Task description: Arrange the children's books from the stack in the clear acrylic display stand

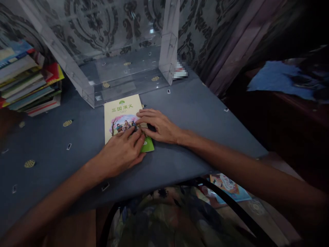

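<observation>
A thin book (122, 109) with a cream and green illustrated cover and green Chinese title lies flat on the blue-grey table cloth (84, 144). Across its lower left part rests my left hand (124, 147), fingers stretched out over the cover and hiding some of the picture. My right hand (159, 127) lies over the book's right edge, its fingers extended and their tips on the cover close to the left fingertips. Neither hand is closed around the book.
Behind the book stands a clear acrylic rack (128, 80). A tall pile of books (28, 82) is at the left. Blue fabric (272, 80) lies at the right beyond the table's edge. Below the table is another colourful book (228, 188), beside a black strap (236, 206).
</observation>
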Demonstrator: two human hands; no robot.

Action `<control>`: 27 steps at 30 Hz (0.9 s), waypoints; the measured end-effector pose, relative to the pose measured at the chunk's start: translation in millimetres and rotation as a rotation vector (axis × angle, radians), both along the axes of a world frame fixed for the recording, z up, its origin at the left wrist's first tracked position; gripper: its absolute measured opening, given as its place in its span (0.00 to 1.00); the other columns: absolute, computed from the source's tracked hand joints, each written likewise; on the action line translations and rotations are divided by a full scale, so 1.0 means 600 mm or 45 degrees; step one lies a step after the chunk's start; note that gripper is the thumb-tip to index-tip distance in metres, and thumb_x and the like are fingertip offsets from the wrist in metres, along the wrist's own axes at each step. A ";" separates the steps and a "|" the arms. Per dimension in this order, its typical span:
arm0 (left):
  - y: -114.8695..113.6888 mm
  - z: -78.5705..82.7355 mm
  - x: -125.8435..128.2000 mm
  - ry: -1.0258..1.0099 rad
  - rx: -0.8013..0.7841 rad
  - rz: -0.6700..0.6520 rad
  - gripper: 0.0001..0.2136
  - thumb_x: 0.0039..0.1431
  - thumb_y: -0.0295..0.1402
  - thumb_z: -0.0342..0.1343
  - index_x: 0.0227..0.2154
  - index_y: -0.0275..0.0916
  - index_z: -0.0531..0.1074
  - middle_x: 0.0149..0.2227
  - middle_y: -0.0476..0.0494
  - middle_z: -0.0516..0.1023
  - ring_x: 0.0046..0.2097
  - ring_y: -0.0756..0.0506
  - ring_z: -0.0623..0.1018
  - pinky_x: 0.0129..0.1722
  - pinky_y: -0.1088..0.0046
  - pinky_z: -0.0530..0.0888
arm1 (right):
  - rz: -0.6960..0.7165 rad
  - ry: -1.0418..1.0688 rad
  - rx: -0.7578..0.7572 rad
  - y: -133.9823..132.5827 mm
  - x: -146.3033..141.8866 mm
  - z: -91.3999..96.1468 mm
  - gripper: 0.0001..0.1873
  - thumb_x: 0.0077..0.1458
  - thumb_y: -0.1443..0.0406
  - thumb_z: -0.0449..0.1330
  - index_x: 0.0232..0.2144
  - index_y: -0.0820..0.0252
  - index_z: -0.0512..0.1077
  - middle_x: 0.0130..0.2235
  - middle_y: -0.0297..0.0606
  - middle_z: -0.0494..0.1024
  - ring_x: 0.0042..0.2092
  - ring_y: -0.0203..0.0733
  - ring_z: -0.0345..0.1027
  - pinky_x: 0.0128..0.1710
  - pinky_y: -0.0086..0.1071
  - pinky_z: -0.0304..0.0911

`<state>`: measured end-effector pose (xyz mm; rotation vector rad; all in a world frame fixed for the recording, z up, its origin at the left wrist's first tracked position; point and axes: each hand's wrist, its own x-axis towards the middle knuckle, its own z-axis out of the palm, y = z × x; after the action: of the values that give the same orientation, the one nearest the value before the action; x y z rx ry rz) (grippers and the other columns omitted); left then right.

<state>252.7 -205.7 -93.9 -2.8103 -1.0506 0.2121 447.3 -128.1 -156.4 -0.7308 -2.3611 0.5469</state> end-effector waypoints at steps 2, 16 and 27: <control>0.002 0.002 -0.003 -0.036 -0.015 -0.015 0.20 0.70 0.40 0.47 0.55 0.31 0.72 0.56 0.29 0.76 0.59 0.33 0.73 0.54 0.56 0.75 | 0.058 0.020 -0.035 0.004 0.004 -0.001 0.17 0.63 0.63 0.56 0.51 0.62 0.75 0.58 0.50 0.74 0.64 0.50 0.62 0.66 0.49 0.54; 0.005 0.018 -0.005 0.010 -0.110 0.029 0.16 0.69 0.39 0.49 0.49 0.34 0.74 0.56 0.30 0.75 0.58 0.33 0.74 0.49 0.56 0.78 | 0.309 -0.004 -0.341 0.025 0.031 0.012 0.36 0.58 0.50 0.65 0.64 0.55 0.64 0.67 0.46 0.63 0.71 0.50 0.48 0.70 0.50 0.44; 0.010 0.015 0.000 0.032 -0.111 0.032 0.19 0.67 0.45 0.53 0.49 0.36 0.73 0.53 0.32 0.76 0.56 0.33 0.75 0.46 0.57 0.78 | 0.341 -0.180 -0.244 0.016 0.031 0.006 0.56 0.49 0.46 0.70 0.71 0.56 0.51 0.72 0.52 0.49 0.73 0.58 0.37 0.70 0.55 0.37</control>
<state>252.9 -199.8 -84.7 -2.8645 -1.0976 0.3027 466.0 -118.4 -152.6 -0.5526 -2.5829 0.8715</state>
